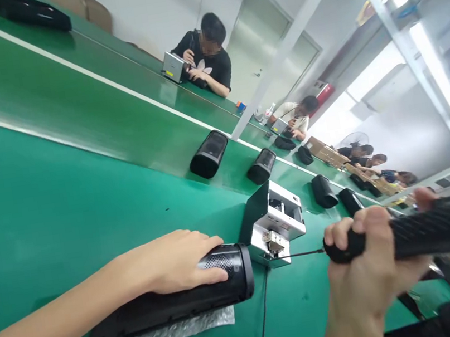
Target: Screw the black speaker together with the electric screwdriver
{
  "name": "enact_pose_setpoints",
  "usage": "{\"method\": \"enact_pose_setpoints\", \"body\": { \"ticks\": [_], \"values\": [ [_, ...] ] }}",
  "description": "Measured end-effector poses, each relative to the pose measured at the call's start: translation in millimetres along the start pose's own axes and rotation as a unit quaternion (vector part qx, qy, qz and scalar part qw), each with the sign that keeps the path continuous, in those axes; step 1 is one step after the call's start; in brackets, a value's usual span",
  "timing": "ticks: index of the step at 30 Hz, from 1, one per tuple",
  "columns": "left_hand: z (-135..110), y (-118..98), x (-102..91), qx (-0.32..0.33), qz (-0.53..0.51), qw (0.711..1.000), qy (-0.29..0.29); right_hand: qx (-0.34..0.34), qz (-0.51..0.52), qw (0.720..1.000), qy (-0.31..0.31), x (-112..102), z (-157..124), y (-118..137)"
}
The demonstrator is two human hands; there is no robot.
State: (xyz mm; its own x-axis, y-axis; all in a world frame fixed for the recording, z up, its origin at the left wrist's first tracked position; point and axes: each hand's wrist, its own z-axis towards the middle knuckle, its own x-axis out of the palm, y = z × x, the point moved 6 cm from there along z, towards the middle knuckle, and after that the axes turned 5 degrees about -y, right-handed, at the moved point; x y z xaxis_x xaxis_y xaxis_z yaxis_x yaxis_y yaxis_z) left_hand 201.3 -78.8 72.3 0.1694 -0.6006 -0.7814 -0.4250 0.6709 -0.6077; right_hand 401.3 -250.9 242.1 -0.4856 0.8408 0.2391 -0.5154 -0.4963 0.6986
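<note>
The left hand (175, 260) lies palm-down over the right end of a long black speaker (173, 303), fingers spread on its perforated grille; the grip is a flat press rather than a closed clench, pinning the speaker on a sheet of bubble wrap (157, 336) at the near edge of the green tabletop (46, 217). The right hand (369, 259) is clenched around a black electric screwdriver (428, 228), whose thin bit (301, 253) points left towards a small silver screw feeder (275, 223) standing just right of the speaker's end. A black cable (265, 309) runs from the feeder towards the near edge. The speaker looks rigid and fairly weighty, with a smooth plastic shell that could slide on the wrap and a mesh grille that would likely dent or mark under hard pressure; it seems best held on the solid end cap or along the body, not squeezed on the mesh. Farther off, 2 more black speakers (209, 154) lie on the conveyor belt (70, 96), others trail away to the right, and a seated person (207, 61) handles a grey box at the far side.
</note>
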Motion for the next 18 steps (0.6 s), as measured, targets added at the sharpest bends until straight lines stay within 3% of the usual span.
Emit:
{"method": "enact_pose_setpoints", "body": {
  "ticks": [2,4,10,14,18],
  "values": [
    [0,4,1.7,-0.018,-0.007,1.000,0.014,0.010,-0.008,0.999,-0.037,-6,19,-21],
    [-1,7,3.3,-0.034,-0.009,0.999,0.026,0.008,-0.008,0.999,-0.032,-5,26,-43],
    [-2,12,5.3,-0.046,-0.005,0.998,0.036,0.037,-0.004,0.999,0.016,5,15,-79],
    [0,9,3.6,-0.039,-0.010,0.998,0.040,0.092,0.004,0.994,0.063,4,-2,-67],
    [1,2,0.6,-0.019,-0.023,0.999,0.034,0.128,0.056,0.986,0.090,2,-26,-23]
  ]
}}
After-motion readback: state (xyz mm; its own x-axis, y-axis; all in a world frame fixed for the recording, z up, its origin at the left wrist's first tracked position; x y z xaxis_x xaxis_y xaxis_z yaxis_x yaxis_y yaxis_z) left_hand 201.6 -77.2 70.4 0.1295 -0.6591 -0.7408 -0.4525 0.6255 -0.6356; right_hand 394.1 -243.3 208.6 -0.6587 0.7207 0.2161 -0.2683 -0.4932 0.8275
